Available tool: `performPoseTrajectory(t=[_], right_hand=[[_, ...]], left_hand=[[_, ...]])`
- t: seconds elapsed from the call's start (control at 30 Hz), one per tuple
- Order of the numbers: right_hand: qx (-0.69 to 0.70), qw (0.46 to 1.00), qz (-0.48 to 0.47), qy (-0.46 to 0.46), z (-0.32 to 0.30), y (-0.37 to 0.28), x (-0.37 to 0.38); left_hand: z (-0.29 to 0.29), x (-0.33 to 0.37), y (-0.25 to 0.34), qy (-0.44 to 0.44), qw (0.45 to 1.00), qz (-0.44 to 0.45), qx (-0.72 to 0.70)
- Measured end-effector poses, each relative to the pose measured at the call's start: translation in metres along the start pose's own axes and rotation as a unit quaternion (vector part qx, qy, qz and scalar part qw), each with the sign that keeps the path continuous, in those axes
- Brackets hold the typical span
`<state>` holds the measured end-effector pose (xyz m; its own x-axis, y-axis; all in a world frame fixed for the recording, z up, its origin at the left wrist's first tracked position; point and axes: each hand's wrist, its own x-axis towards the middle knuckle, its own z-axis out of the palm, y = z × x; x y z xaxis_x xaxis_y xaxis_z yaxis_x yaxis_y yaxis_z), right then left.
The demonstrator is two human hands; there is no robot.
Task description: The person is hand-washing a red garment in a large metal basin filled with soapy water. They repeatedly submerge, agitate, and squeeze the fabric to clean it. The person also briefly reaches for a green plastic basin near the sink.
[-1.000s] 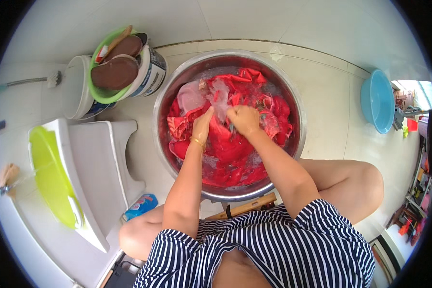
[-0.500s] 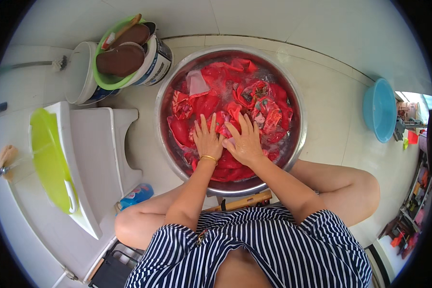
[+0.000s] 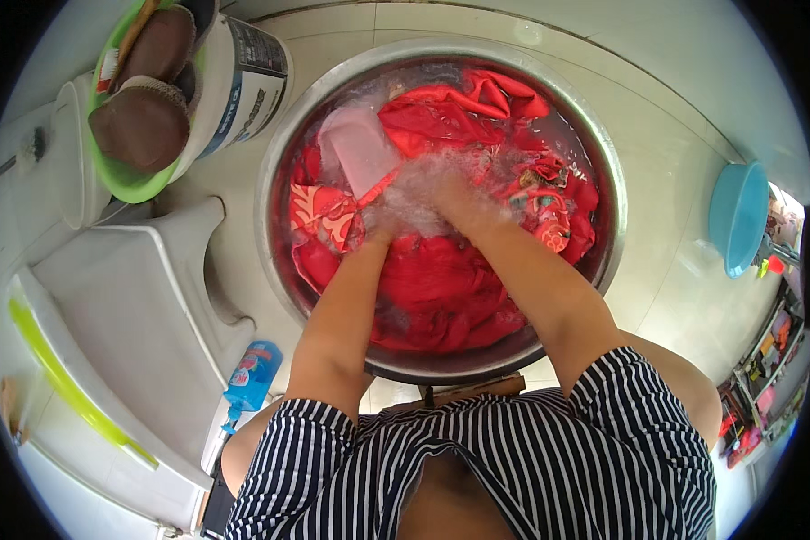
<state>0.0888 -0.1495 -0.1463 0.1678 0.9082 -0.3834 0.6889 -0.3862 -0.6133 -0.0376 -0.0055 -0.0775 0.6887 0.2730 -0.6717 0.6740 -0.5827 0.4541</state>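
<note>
A wide metal basin (image 3: 277, 216) in front of me holds water and red patterned cloth (image 3: 441, 297). My left hand (image 3: 377, 232) is pushed into the water near the middle, just below a pale pink patch of the cloth (image 3: 362, 155). Close by on its right, my right hand (image 3: 459, 200) is also down in the water against the cloth. White, churning water covers the fingers of both hands, so their grip is hidden. More red cloth with a multicoloured pattern (image 3: 549, 216) lies right of my right hand.
Left of the basin stand a white plastic stand (image 3: 126, 297) and a blue pump bottle (image 3: 254, 371). At the far left, a white bucket (image 3: 256, 85) stands under a green basin (image 3: 135, 187) with brown slippers (image 3: 144, 126). A blue basin (image 3: 738, 216) leans at the right wall.
Both hands have pushed forward and down into the water, and their fingers have vanished under splashing. The basin appears larger as the view has moved closer. The pink patch shows more.
</note>
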Motion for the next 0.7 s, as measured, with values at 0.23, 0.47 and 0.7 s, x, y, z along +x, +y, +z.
performPoseTrajectory(t=[0.23,0.47,0.7], right_hand=[[0.470,0.823,0.316,-0.048,-0.121,-0.021,0.026],[0.561,0.810,0.145,0.093,-0.179,-0.148,-0.098],[-0.200,0.958,0.010,0.204,-0.099,-0.196,-0.158]], left_hand=[[-0.092,-0.014,0.037,-0.004,0.994,-0.094,-0.059],[-0.081,-0.194,0.157,0.207,0.950,0.069,-0.223],[-0.023,-0.217,0.089,0.439,0.891,-0.101,0.063]])
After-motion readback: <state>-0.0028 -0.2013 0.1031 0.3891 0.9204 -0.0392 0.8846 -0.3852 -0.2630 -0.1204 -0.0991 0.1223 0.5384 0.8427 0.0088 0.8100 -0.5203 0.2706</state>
